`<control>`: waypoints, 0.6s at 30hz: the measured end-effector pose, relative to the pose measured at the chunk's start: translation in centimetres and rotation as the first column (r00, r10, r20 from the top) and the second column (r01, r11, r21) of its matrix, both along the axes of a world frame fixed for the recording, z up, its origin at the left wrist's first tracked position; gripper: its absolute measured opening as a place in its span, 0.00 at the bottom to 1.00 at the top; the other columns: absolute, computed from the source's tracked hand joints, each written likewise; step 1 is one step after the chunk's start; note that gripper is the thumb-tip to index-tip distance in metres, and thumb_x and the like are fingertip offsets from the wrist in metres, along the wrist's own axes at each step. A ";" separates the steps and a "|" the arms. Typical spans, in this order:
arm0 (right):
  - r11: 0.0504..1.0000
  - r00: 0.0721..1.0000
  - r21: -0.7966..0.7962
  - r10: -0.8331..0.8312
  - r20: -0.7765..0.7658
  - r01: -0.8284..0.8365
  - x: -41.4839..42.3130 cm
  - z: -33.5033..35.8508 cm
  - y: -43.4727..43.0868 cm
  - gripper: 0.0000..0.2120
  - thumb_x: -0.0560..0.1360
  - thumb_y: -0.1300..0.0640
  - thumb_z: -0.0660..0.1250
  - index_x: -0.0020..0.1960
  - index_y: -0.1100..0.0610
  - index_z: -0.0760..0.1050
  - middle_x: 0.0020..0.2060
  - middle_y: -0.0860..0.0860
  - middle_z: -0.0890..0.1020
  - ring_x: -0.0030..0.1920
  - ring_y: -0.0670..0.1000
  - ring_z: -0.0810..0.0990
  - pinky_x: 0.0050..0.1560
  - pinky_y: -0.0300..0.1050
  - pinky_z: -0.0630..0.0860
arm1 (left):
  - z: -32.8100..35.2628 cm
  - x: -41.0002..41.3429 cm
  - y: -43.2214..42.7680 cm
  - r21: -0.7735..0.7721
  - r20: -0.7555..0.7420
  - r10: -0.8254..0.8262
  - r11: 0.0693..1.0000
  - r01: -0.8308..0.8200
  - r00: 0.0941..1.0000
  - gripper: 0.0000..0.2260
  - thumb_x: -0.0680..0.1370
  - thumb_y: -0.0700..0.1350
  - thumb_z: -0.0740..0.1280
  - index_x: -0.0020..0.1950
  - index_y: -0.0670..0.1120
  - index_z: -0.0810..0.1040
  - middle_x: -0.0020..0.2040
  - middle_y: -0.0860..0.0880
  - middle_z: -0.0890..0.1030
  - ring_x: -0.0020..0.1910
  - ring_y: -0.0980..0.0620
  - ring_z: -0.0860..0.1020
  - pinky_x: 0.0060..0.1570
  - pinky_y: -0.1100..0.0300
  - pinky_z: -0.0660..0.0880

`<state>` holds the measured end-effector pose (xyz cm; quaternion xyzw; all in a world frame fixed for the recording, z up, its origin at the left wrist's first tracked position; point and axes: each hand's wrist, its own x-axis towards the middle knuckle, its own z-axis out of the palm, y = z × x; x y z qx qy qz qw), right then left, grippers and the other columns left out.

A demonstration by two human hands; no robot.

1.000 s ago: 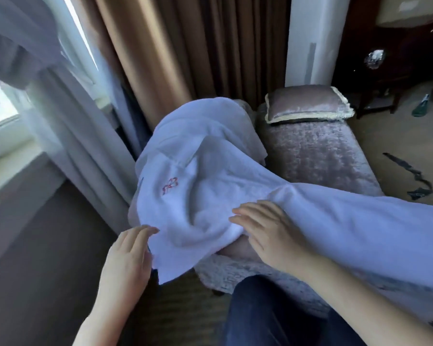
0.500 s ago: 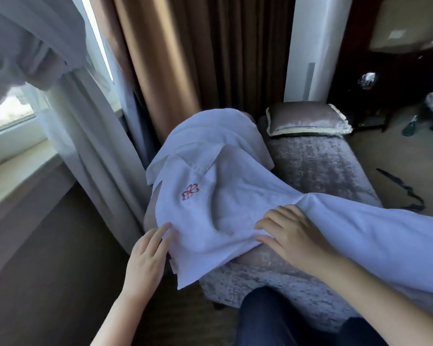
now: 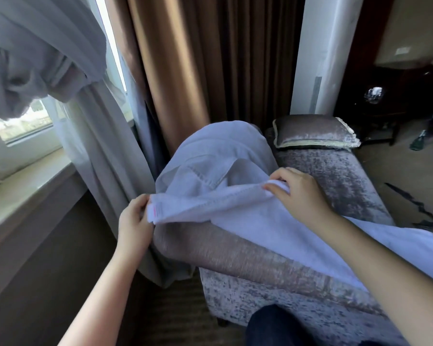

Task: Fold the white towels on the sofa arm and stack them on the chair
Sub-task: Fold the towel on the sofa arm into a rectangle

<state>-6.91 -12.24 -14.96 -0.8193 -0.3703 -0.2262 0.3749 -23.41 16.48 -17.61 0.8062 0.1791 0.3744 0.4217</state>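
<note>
A towel [image 3: 235,206] is held over the sofa arm [image 3: 235,253].
Its top edge is pinched at one corner by the left hand [image 3: 133,222] and at the other by the right hand [image 3: 299,193], near the arm's front end.

One head-worn camera looks forward and down, close over the sofa arm [image 3: 235,248].

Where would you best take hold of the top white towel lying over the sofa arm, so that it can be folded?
Take the stitched hem at its two ends, coming from the near side. That edge of the top towel is raised clear of the towel beneath, taut between the left hand at the labelled corner and the right hand, so it should hang flat.
</note>
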 end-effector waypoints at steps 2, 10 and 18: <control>0.995 0.994 0.063 -0.069 -0.085 0.075 0.6 0.5 0.6 0.10 0.75 0.53 0.71 0.40 0.58 0.75 0.34 0.45 0.74 0.34 0.44 0.71 0.36 0.33 0.65 | 1.1 0.6 0.7 -0.051 0.050 0.048 0.998 -0.046 0.998 0.10 0.80 0.39 0.62 0.39 0.45 0.76 0.34 0.49 0.76 0.33 0.60 0.70 0.35 0.60 0.67; 0.873 0.979 -0.481 -0.159 -0.132 0.077 5.0 -0.9 4.3 0.09 0.81 0.55 0.60 0.52 0.53 0.79 0.56 0.51 0.75 0.61 0.53 0.72 0.57 0.49 0.71 | -1.3 1.7 3.1 0.187 -0.312 0.111 0.981 -0.054 0.943 0.14 0.81 0.46 0.63 0.37 0.42 0.75 0.34 0.45 0.76 0.36 0.47 0.74 0.35 0.59 0.66; 0.881 0.955 -0.462 -0.043 -0.293 -0.102 9.9 -1.6 9.6 0.20 0.75 0.52 0.54 0.38 0.27 0.74 0.62 0.48 0.75 0.65 0.57 0.70 0.65 0.52 0.69 | -0.5 3.2 3.6 -0.101 -0.380 -0.071 0.994 0.035 0.922 0.15 0.75 0.58 0.65 0.42 0.46 0.82 0.33 0.50 0.78 0.35 0.54 0.73 0.37 0.59 0.69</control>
